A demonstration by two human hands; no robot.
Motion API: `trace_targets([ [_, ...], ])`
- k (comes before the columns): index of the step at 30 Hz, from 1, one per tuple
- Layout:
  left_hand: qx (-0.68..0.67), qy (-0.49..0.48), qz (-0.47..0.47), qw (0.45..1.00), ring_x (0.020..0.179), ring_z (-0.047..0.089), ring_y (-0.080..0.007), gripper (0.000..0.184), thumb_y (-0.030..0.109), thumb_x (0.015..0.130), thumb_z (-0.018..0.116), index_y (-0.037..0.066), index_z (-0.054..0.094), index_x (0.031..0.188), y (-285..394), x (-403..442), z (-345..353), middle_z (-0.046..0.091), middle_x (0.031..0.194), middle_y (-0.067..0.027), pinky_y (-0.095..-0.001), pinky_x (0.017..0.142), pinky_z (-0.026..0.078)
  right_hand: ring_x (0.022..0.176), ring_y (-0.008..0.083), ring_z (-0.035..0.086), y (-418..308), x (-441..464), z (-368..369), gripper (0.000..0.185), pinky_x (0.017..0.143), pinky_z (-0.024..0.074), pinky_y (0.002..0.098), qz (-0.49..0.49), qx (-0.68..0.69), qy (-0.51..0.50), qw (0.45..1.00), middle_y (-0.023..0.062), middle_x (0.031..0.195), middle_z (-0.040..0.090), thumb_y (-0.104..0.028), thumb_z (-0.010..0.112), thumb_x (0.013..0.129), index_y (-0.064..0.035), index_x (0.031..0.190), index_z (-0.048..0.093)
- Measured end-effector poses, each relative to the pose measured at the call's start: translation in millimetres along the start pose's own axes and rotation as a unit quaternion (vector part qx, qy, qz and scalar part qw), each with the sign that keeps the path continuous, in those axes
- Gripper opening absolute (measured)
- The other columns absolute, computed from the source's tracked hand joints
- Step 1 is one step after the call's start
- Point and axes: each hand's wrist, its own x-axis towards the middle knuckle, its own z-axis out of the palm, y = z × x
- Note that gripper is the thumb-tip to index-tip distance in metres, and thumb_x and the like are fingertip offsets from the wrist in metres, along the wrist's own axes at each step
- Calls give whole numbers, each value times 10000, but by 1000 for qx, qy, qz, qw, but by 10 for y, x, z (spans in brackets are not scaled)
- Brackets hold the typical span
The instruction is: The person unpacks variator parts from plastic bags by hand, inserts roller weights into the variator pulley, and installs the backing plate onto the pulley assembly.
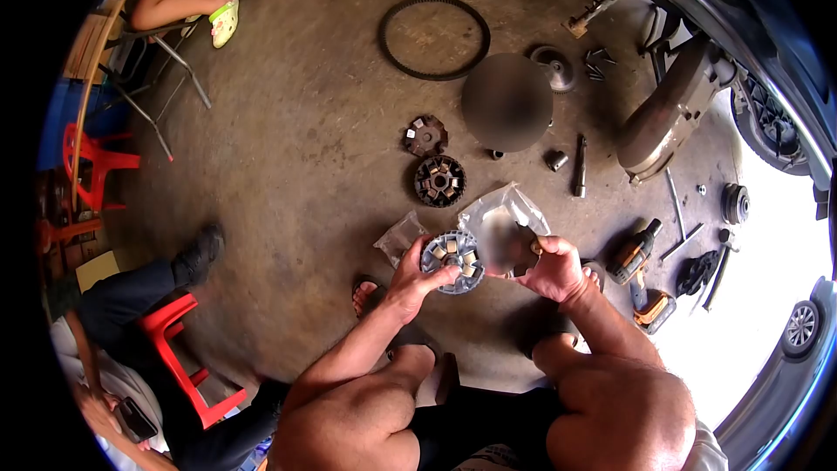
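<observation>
My left hand (411, 286) grips a scooter variator (467, 277), its open face turned up with several pale roller weights in the slots. The thumb lies across the variator's face. Just to the right, my right hand (561, 272) pinches a dark metal plate (526, 249) between thumb and fingers. A blurred patch hides part of that plate. Beyond both hands, a clear plastic bag (529, 206) lies on the floor, and a smaller plastic bag (397, 240) is beside my left hand. A second, dirtier variator (440, 180) with rollers sits farther off, below a brown ramp plate (425, 135).
A drive belt (384, 39), a pulley face (553, 68), a socket (556, 160) and a cordless impact wrench (636, 253) lie on the concrete. A scooter's engine case (667, 113) stands at right. Another person sits at left near a red stool (170, 314).
</observation>
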Motion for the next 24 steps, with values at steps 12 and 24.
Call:
trace_targets([
  [12, -27, -3, -3, 1000, 1096, 586, -155, 673, 142, 792, 780, 19, 427, 1352, -28, -2, -24, 592, 1192, -75, -322, 913, 514, 1280, 349, 508, -12, -12, 3, 677, 1117, 339, 604, -3, 0, -18, 1000, 140, 1309, 571, -301, 695, 829, -10, 1396, 467],
  [24, -11, -6, 18, 1000, 1085, 592, -148, 689, 127, 779, 788, -2, 423, 1349, -33, -6, -16, 602, 1194, -73, -318, 980, 471, 1304, 344, 488, -32, -27, 17, 694, 1124, 336, 588, 0, -18, -24, 1000, 141, 1377, 529, -306, 670, 842, -4, 1422, 439],
])
